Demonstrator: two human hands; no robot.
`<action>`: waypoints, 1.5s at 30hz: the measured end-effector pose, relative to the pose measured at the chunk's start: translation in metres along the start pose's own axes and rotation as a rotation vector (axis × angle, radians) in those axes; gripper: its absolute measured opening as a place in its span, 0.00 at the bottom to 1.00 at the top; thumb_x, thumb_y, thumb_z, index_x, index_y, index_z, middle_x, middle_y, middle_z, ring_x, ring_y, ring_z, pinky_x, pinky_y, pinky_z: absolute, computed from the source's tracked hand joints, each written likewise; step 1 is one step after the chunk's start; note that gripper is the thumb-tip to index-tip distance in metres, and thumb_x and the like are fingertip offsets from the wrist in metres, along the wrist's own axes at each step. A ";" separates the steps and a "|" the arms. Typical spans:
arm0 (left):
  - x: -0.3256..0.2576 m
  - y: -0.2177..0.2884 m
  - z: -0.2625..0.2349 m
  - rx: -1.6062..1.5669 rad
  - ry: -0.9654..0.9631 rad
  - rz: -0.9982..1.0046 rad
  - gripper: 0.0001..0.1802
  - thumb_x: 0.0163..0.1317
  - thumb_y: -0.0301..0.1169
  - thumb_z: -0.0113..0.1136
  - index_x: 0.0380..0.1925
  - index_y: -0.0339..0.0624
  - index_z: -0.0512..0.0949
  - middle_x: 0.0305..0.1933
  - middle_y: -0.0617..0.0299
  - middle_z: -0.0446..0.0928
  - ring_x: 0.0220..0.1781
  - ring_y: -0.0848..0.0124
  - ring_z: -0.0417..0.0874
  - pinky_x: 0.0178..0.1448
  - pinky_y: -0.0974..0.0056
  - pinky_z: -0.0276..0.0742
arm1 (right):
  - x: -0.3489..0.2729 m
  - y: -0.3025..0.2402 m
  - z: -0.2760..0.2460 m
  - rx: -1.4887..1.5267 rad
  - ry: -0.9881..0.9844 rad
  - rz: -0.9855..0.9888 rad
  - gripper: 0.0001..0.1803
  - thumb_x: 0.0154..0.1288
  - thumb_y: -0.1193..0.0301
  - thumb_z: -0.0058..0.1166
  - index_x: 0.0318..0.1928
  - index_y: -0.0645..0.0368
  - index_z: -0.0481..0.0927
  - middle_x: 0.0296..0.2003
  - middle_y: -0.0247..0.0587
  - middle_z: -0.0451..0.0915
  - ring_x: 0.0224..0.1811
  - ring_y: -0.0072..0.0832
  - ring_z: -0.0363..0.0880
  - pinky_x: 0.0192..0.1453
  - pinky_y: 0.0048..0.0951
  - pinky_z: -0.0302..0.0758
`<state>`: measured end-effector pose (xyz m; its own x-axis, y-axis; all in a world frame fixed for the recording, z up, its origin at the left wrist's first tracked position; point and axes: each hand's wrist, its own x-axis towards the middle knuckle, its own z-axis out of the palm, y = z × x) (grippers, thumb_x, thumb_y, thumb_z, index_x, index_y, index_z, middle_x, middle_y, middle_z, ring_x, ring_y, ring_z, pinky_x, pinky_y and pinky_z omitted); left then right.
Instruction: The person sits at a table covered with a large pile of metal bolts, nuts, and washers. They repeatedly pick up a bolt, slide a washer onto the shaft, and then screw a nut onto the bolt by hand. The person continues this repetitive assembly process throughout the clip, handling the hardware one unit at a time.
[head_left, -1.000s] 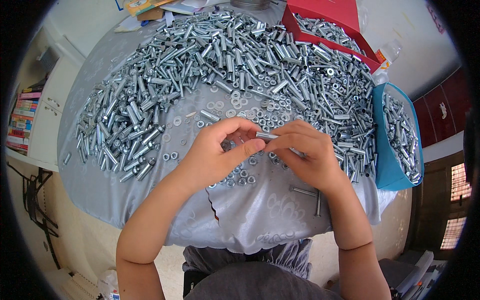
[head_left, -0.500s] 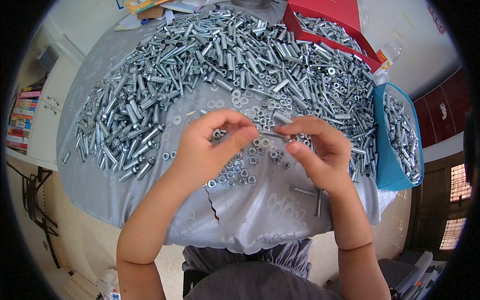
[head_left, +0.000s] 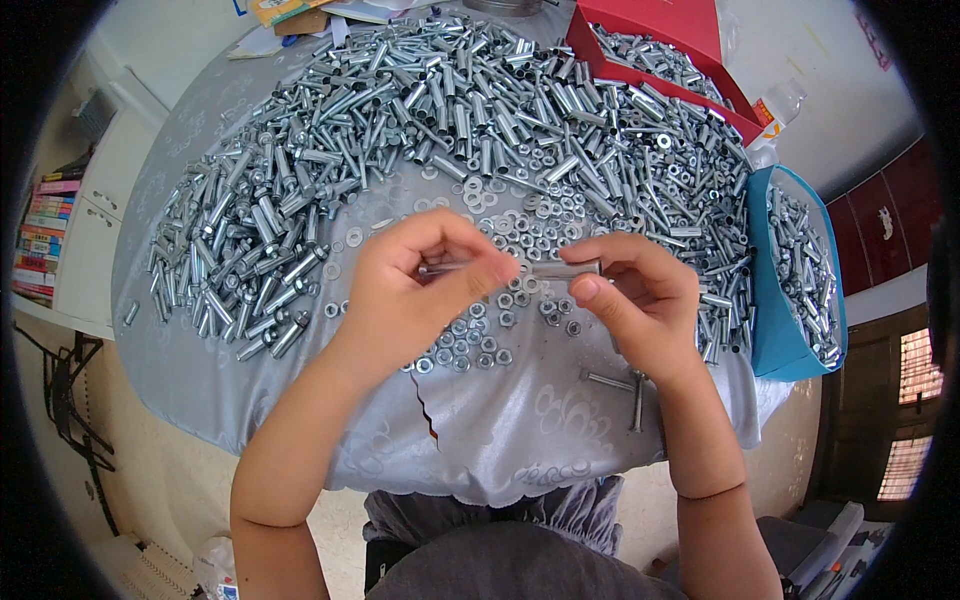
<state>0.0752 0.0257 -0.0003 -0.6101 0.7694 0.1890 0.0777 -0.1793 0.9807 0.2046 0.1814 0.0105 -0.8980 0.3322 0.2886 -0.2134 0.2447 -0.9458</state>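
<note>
We had both hands up over the near middle of the round counter (head_left: 200,400) w/ its grey patterned cloth. The left hand (head_left: 405,290) was curled, thumb and forefinger pressed together on the left end of a slim silver metal bolt (head_left: 440,268); we couldn't tell if a nut sat under the fingertips. The right hand (head_left: 640,300) pinched a short silver metal sleeve (head_left: 568,268) at its right end, thumb below, fingers above. Bolt and sleeve lay in one line, level, just above the cloth, between the hands.

To do this step well, in our judgement: we kept the two parts on one axis, since a tilt would likely jam the bolt at the sleeve mouth. Better a light grip near the ends, so the middle stayed free to slide or turn. Working low over the cloth looked wise too; a dropped bit would land close, not roll off the near edge.

Just under the hands lay a small scatter of loose silver hex nuts and washers (head_left: 470,340), handy to reach. Farther off, a big heap of silver sleeves and bolts (head_left: 450,110) filled the far half. A blue plastic tub (head_left: 775,300) of metal parts sat at right, a red cardboard box (head_left: 690,40) far right, and two finished-looking bolts (head_left: 625,385) near right.
</note>
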 end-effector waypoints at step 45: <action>-0.008 0.010 0.008 -0.139 -0.037 -0.234 0.11 0.64 0.39 0.48 0.36 0.42 0.67 0.16 0.74 0.62 0.14 0.86 0.54 0.18 0.77 0.48 | 0.006 0.002 0.008 -0.250 -0.024 -0.132 0.14 0.54 0.80 0.54 0.43 0.62 0.77 0.29 0.40 0.79 0.30 0.28 0.77 0.39 0.25 0.72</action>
<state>0.0869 0.0229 0.0080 -0.5691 0.8214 -0.0375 -0.1721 -0.0743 0.9823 0.1957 0.1768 0.0087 -0.8783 0.2612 0.4004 -0.2302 0.5029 -0.8331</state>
